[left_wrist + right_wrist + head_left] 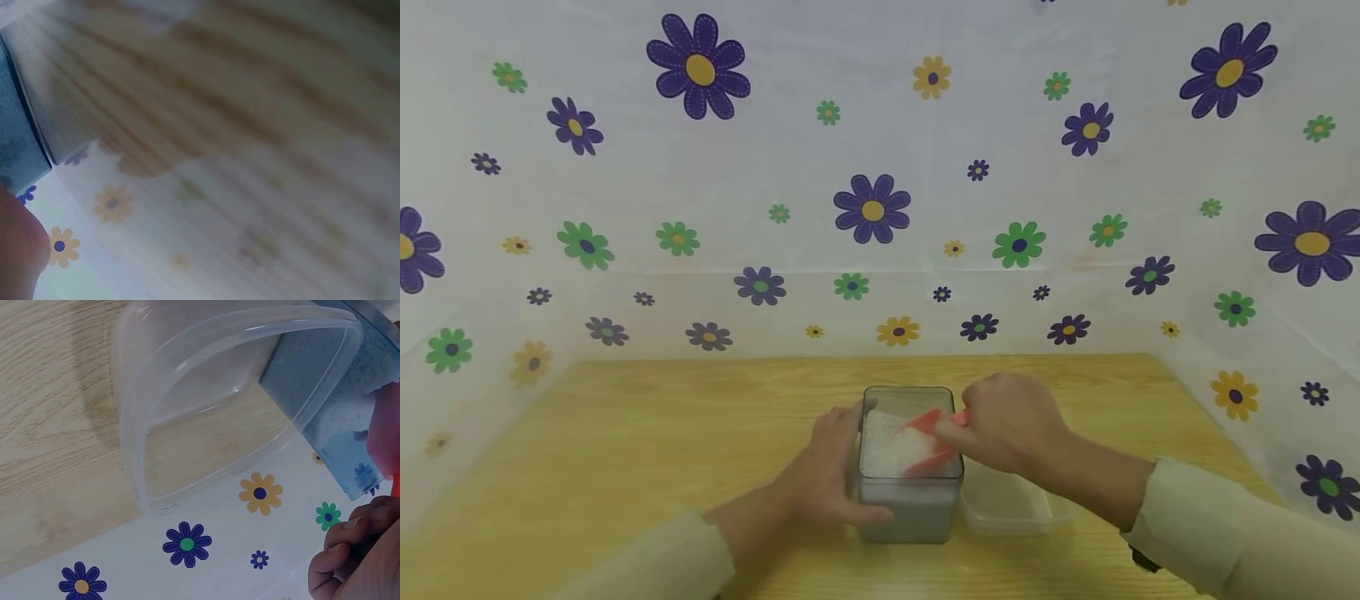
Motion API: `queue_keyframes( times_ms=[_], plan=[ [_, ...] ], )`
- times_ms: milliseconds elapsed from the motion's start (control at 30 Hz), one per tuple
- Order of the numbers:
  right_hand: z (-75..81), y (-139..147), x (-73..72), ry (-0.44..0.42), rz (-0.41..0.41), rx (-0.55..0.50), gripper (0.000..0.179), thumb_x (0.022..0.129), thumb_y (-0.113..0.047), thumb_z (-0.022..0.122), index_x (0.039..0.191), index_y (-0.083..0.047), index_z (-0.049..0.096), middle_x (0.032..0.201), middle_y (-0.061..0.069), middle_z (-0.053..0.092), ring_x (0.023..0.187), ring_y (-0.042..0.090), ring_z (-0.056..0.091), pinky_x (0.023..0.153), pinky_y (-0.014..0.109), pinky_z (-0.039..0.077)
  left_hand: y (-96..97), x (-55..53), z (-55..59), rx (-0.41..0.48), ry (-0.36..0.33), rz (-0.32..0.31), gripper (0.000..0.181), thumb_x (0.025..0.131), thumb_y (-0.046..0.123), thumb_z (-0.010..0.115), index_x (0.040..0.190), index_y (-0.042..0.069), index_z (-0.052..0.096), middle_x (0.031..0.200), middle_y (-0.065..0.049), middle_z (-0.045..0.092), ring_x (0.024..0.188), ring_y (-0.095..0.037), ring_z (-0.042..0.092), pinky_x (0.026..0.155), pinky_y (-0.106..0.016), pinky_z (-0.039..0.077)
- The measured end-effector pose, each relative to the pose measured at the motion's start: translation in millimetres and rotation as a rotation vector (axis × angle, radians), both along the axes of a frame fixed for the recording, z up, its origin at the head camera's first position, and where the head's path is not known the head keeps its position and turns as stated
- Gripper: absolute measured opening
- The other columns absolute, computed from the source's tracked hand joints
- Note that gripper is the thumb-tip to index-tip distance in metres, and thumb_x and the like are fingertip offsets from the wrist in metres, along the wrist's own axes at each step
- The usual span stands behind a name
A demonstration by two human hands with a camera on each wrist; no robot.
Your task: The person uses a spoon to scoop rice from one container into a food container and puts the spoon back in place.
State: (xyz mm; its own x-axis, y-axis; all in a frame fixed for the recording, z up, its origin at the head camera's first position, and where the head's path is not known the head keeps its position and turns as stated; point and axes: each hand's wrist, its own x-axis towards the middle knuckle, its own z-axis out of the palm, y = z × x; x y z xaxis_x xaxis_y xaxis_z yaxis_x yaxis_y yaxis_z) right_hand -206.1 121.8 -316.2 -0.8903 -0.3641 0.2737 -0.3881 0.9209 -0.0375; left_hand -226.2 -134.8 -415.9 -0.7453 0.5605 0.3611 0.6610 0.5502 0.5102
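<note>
A tall, see-through square container [906, 512] stands upright on the table, partly filled with white grains [886, 446] that look like rice. My left hand [823, 471] holds it from the left, thumb on the front and fingers around the far side. A red scoop [925, 422] lies tilted in the container's mouth, its blade down among the grains. My right hand [1015, 421] grips the scoop's handle above the right rim. In the right wrist view the curled fingers [331, 559] show beside the scoop [384, 428]. Only part of the left thumb [22, 250] shows in the left wrist view.
A low see-through plastic box [1015, 527] sits right of the container, partly under my right forearm. Its rim [132, 450] is plain in the right wrist view. The wood-grain table [647, 450] is enclosed by flower-patterned white cloth [790, 150] at the back and sides.
</note>
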Motion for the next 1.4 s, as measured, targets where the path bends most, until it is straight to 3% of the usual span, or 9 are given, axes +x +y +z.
queue_keyframes(
  times_ms=[500,1100,1400],
  plan=[
    [2.8,3.4,-2.1,0.019,0.020,-0.037,0.040,0.081,-0.035,0.053,0.049,-0.017,0.036,0.046,-0.007,0.029,0.045,0.010,0.028,0.045,0.025,0.018,-1.3,-0.9,-8.2,0.032,0.037,-0.009,0.121,0.062,0.068,0.081,0.152,0.006,0.029,0.135,-0.006,0.051,0.122,-0.020,0.043,0.109,-0.057,0.031],
    [2.1,22.0,-4.8,-0.004,-0.010,-0.206,0.049,0.092,-0.038,0.053,0.052,-0.017,0.034,0.048,-0.006,0.028,0.046,0.010,0.026,0.047,0.025,0.018,-0.3,2.1,-1.9,0.004,-0.057,0.025,0.122,0.063,0.062,0.083,0.155,0.009,0.025,0.141,-0.007,0.045,0.128,-0.023,0.038,0.109,-0.057,0.035],
    [4.2,37.5,-6.3,0.009,-0.031,-0.247,0.048,0.094,-0.036,0.054,0.055,-0.016,0.035,0.050,-0.006,0.028,0.046,0.011,0.027,0.048,0.025,0.020,0.6,1.7,-1.7,0.007,-0.023,0.023,0.123,0.061,0.063,0.083,0.155,0.010,0.025,0.137,-0.007,0.047,0.125,-0.022,0.040,0.108,-0.057,0.036]
  ],
)
